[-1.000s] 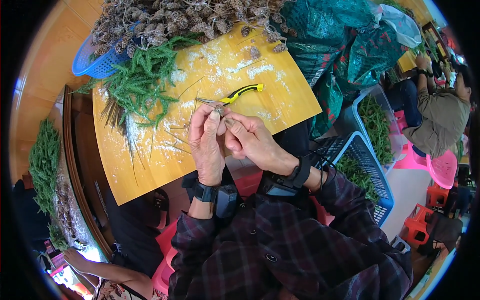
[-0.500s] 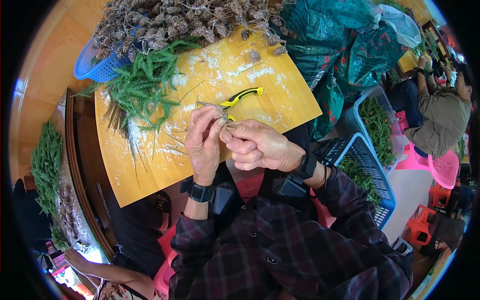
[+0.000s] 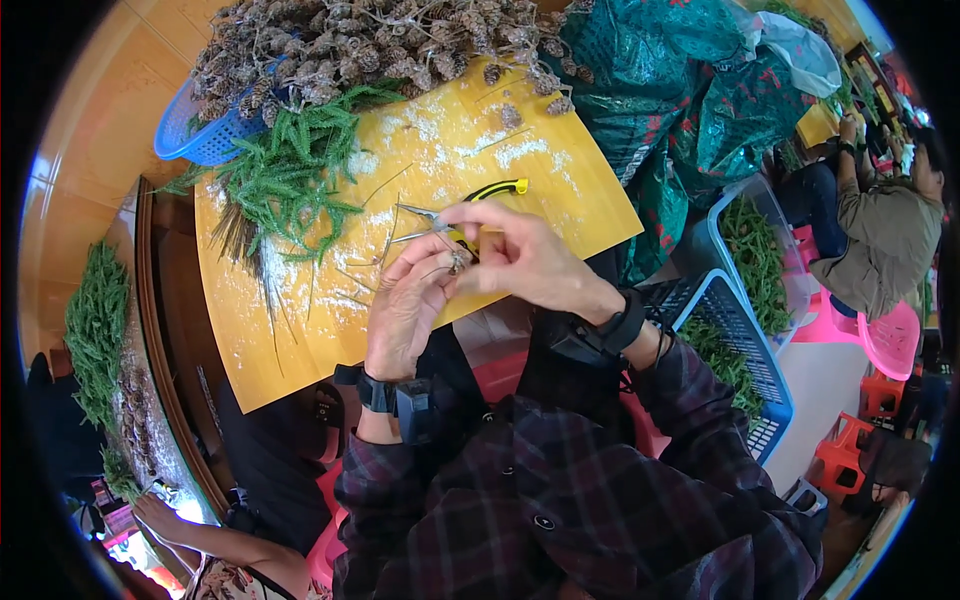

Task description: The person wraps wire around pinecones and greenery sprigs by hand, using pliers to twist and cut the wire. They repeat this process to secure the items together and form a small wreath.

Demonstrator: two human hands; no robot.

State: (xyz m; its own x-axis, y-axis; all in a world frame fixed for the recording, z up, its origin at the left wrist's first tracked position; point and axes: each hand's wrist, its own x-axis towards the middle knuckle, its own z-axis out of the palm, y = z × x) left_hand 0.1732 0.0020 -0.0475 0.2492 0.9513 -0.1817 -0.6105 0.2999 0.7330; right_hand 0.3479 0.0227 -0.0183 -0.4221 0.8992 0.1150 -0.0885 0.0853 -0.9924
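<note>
My left hand [image 3: 408,305] pinches a small brown pine cone [image 3: 459,260] between its thumb and fingers, above the front of the yellow board. Just right of the cone, my right hand [image 3: 540,262] has its index finger lifted away from the thumb, and I see nothing held between them. Behind the hands lie pliers with yellow and black handles [image 3: 497,188]; my right hand partly covers them, and their thin metal jaws point left. Thin stems [image 3: 385,185] and white flakes are scattered around the pliers. Green artificial sprigs [image 3: 290,165] with dark wire stems lie to the left.
Snow-dusted pine cones [image 3: 390,45] heap along the board's [image 3: 590,190] far edge, beside a blue basket [image 3: 190,130]. Green plastic bags [image 3: 640,90] bulge at far right. Crates of greenery [image 3: 740,300] stand right. Another person's arm [image 3: 220,540] shows lower left; a seated person [image 3: 880,220] is far right.
My hands have come apart: the right index finger and thumb have opened and shifted right. The pine cone now shows in my left fingers.
</note>
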